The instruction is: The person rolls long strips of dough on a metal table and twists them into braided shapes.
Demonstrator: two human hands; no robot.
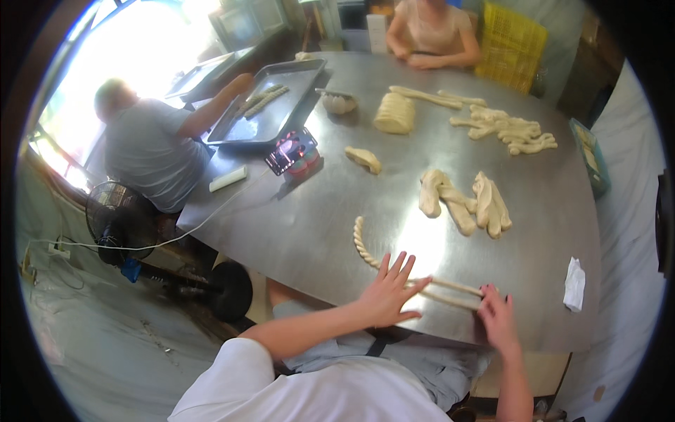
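A rope of pale dough lies along the near edge of the steel table. Its left part is a twisted dough length; to the right it runs as two thin dough strands. My left hand lies over the dough with its fingers spread, hiding the stretch where the twist meets the strands. At the right ends of the strands, my right hand has its fingers and thumb closed around the dough. Farther in lie thick folded dough pieces and a small dough lump.
Toward the back are a coiled dough stack and a dough pile. A phone on a stand trails a white cable. One person reaches to a metal tray of twists; another person sits opposite. Crumpled paper lies right.
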